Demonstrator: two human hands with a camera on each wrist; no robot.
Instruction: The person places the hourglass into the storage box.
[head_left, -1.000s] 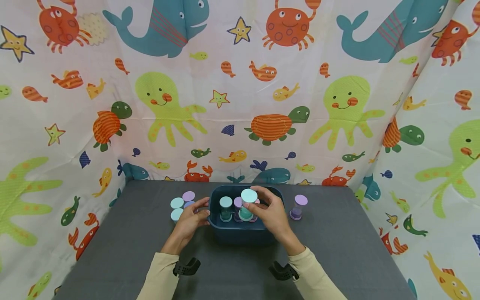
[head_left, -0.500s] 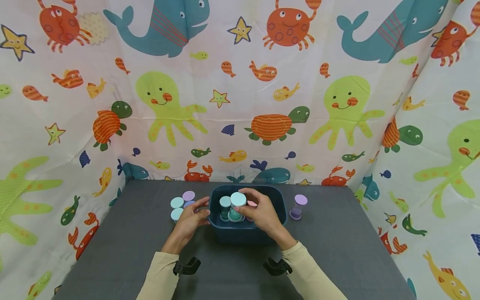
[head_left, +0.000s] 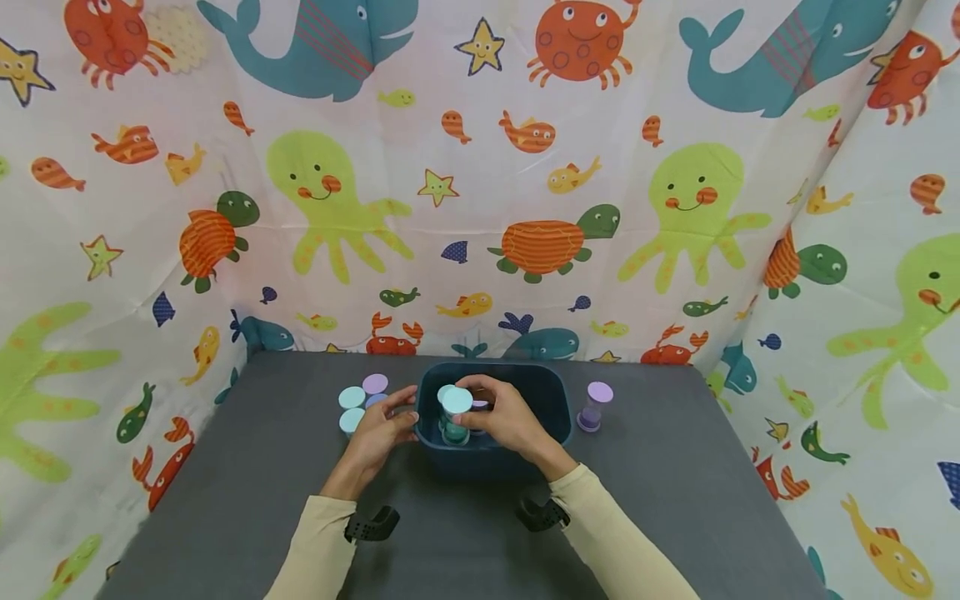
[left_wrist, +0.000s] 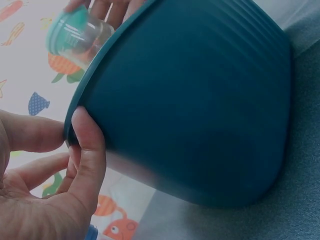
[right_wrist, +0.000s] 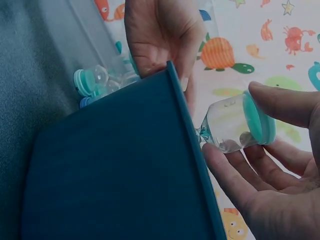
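Note:
My right hand (head_left: 506, 417) holds a sand timer with light teal caps (head_left: 457, 401) over the left part of a dark blue plastic bin (head_left: 487, 463). In the right wrist view, the thumb is on the cap of the clear timer (right_wrist: 227, 125) and the fingers lie along its glass. Another teal-capped timer (head_left: 445, 389) shows just behind it in the bin; a purple-capped one is partly hidden by the right hand. My left hand (head_left: 377, 429) pinches the bin's left rim, with the thumb and fingers on either side of the wall (left_wrist: 190, 100).
Left of the bin stand several sand timers, among them a teal-capped timer (head_left: 351, 397) and a purple-capped timer (head_left: 375, 383). One purple sand timer (head_left: 596, 407) stands upright to its right. A sea-animal curtain (head_left: 480, 183) hangs behind and beside the grey table (head_left: 675, 500).
My right hand has moved left across the bin with the teal sand timer. The left hand stays on the rim. The head view has tilted slightly down.

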